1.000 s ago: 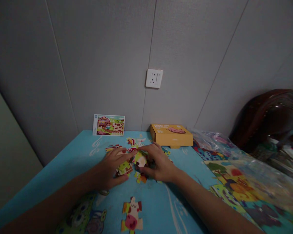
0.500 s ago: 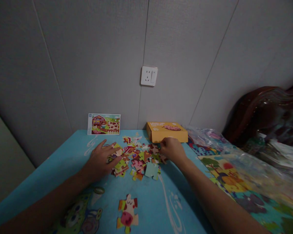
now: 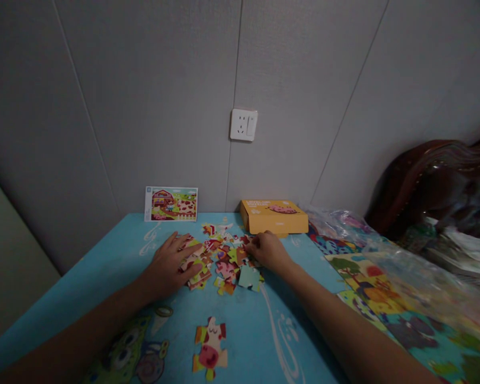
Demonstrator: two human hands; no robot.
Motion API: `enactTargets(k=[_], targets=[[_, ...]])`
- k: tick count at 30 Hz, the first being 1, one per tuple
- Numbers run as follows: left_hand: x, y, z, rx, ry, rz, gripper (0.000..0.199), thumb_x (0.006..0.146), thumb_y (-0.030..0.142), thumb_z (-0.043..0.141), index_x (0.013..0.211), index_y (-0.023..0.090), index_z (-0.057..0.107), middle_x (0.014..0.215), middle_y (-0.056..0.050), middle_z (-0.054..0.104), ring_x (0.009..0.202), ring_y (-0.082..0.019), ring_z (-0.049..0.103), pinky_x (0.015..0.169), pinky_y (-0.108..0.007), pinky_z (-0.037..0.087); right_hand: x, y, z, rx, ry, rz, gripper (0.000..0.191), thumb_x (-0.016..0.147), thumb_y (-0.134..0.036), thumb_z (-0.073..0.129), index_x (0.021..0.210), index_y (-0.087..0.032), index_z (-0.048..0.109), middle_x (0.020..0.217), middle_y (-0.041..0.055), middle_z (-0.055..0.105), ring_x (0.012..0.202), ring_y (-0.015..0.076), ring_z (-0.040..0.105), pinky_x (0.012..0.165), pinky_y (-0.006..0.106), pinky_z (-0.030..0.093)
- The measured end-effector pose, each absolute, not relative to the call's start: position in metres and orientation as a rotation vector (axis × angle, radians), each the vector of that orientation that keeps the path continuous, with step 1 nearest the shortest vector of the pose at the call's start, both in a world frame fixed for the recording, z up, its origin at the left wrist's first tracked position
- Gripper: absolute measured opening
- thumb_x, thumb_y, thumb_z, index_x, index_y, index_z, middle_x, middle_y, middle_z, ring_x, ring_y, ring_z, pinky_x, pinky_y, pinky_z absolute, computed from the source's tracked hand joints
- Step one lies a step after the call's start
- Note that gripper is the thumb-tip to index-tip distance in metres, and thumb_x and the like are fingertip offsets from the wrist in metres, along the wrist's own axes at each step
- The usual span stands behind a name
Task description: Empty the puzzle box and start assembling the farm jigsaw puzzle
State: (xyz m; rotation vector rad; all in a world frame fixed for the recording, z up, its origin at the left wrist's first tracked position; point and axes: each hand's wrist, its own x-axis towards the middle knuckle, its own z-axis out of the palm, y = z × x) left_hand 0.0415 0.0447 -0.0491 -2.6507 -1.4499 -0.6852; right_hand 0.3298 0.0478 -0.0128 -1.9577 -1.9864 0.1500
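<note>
I am resting my left hand (image 3: 168,265), fingers spread flat, on the nine o'clock edge of the loose pile of colourful cardboard puzzle pieces (image 3: 222,260) at the centre of the blue printed tabletop (image 3: 116,256), while my right hand (image 3: 267,250), fingers curled, is touching its three o'clock edge just below the flat yellow cardboard box (image 3: 273,216).

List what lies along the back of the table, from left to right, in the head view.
Picture card leaning on the wall → left hand → loose puzzle pieces → right hand → yellow box → clear plastic bag.
</note>
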Motion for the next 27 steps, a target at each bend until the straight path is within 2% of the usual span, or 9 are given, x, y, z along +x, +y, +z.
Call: enactTargets(k=[5, 12, 19, 23, 27], targets=[[0.043, 0.044, -0.049, -2.704, -1.392, -0.643, 0.048, 0.089, 0.048, 0.049, 0.132, 0.026, 0.057, 0.142, -0.012, 0.046, 0.135, -0.036, 0.034, 0.110, -0.059, 0.028, 0.328, 0.047, -0.014, -1.916, -1.995, 0.191, 0.013, 0.081, -0.022, 0.061, 0.085, -0.015, 0.072, 0.091, 0.0119, 0.068, 0.083, 0.0201, 0.062, 0.070, 0.025, 0.040], [0.044, 0.043, -0.046, -2.726, -1.381, -0.628, 0.048, 0.091, 0.046, 0.047, 0.134, 0.027, 0.054, 0.143, -0.011, 0.045, 0.134, -0.033, 0.038, 0.111, -0.057, 0.027, 0.332, 0.053, -0.025, -1.824, -1.978, 0.175, 0.018, 0.083, -0.021, 0.059, 0.097, -0.012, 0.066, 0.098, 0.0153, 0.066, 0.090, 0.0232, 0.060, 0.076, 0.028, 0.041], [0.043, 0.043, -0.049, -2.699, -1.373, -0.641, 0.047, 0.090, 0.046, 0.048, 0.134, 0.029, 0.054, 0.142, -0.011, 0.047, 0.133, -0.035, 0.038, 0.108, -0.057, 0.031, 0.331, 0.058, -0.029, -1.664, -1.893, 0.229, 0.022, 0.074, -0.007, 0.057, 0.095, -0.015, 0.057, 0.092, 0.0098, 0.062, 0.086, 0.0204, 0.057, 0.074, 0.029, 0.042], [0.043, 0.043, -0.047, -2.644, -1.380, -0.689, 0.050, 0.089, 0.048, 0.050, 0.136, 0.029, 0.051, 0.143, -0.010, 0.046, 0.135, -0.038, 0.034, 0.104, -0.062, 0.031, 0.326, 0.055, -0.022, -1.469, -1.742, 0.311, 0.019, 0.075, -0.013, 0.055, 0.091, -0.021, 0.048, 0.080, 0.0006, 0.056, 0.075, 0.0163, 0.055, 0.068, 0.029, 0.042], [0.050, 0.036, -0.035, -2.672, -1.175, -0.873, 0.053, 0.089, 0.046, 0.054, 0.137, 0.023, 0.047, 0.135, -0.010, 0.054, 0.133, -0.032, 0.037, 0.108, -0.055, 0.029, 0.305, 0.040, -0.016, -1.046, -1.452, 0.770, 0.038, 0.071, -0.025, 0.063, 0.104, -0.024, 0.044, 0.076, -0.0045, 0.049, 0.066, 0.0132, 0.052, 0.062, 0.027, 0.045]])
